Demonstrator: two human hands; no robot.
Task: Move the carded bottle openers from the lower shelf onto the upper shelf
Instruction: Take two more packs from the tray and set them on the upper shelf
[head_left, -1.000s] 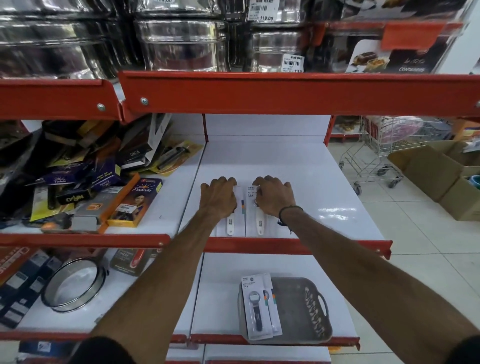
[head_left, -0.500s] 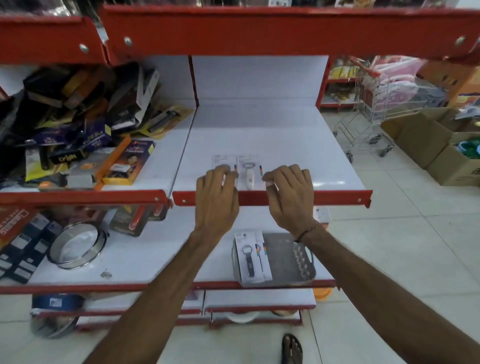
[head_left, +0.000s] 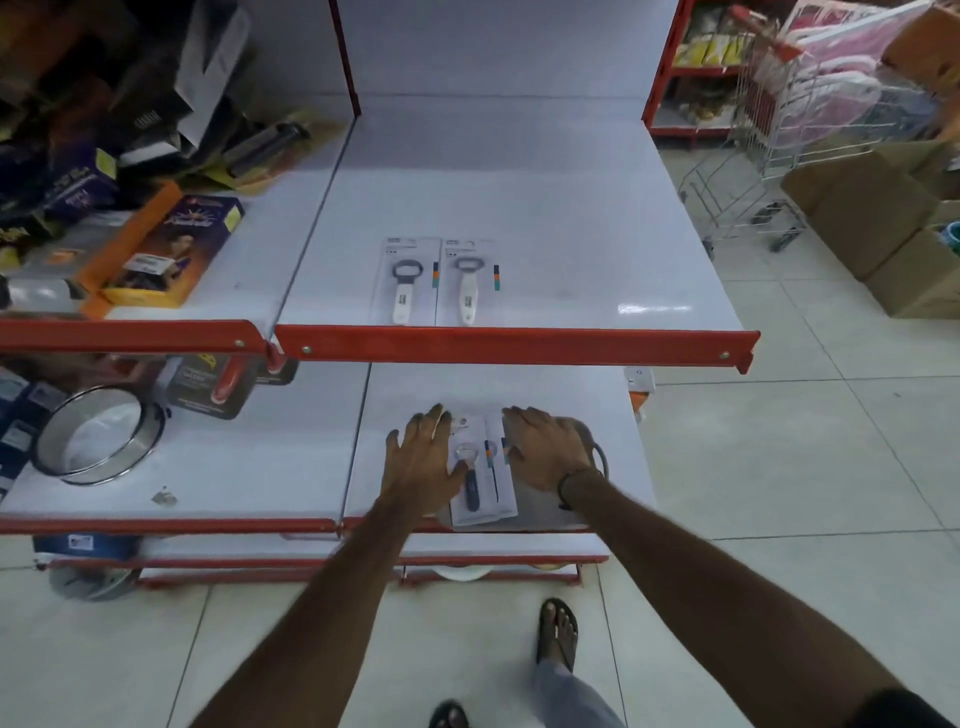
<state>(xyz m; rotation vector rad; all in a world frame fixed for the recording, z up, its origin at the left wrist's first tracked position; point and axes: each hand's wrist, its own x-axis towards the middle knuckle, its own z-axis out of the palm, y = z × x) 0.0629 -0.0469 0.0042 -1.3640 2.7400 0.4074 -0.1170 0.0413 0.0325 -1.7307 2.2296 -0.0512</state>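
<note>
**Carded openers: two on upper shelf, stack on lower shelf**

Lower stack (head_left: 485, 480): white cards lying flat on a grey tray (head_left: 597, 452) at the front of the lower shelf (head_left: 441, 387). The top card shows an opener with a dark handle and a round metal head. A second card edge shows to its right; the count below that cannot be told.

Left hand (head_left: 421, 462): palm down at the stack's left edge, grip spread, fingers flat, thumb touching the top card near the opener head.

Right hand (head_left: 545, 449): palm down over the stack's right side and the tray, grip spread, fingers flat, not closed on anything. A dark band sits at the wrist.

Upper pair (head_left: 439, 280): two carded openers side by side, touching, flat near the front lip of the upper shelf (head_left: 571, 208). Both have white handles; the left has a dark head, the right a pale one.

Surroundings: a round sieve (head_left: 98, 436) on the lower shelf's left bay; boxed goods (head_left: 161, 249) on the upper left bay; a wire cart (head_left: 769, 156) and cardboard boxes (head_left: 872, 218) on the tiled floor (head_left: 779, 467) to the right.
</note>
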